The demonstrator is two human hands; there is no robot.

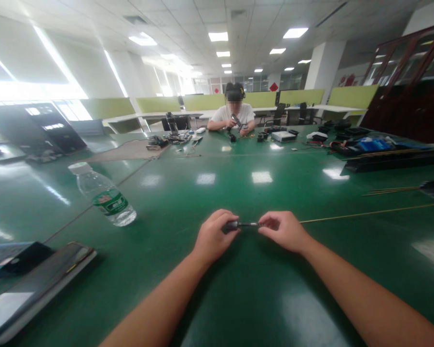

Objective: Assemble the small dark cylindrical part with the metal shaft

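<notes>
My left hand (214,236) and my right hand (284,230) hold the two ends of a small dark rod-shaped part (243,224) just above the green table (238,294). The left fingers wrap its thicker black end. The right fingertips pinch its thinner end. A thin yellowish rod (369,213) runs along the table from beside my right hand to the right. How the part's far side looks is hidden by my fingers.
A clear plastic water bottle (104,195) stands tilted-looking at the left. A flat dark tray (36,289) and a dark box (10,258) lie at the near left. Across the table a person (233,115) works among tools; black trays (390,161) sit at the right.
</notes>
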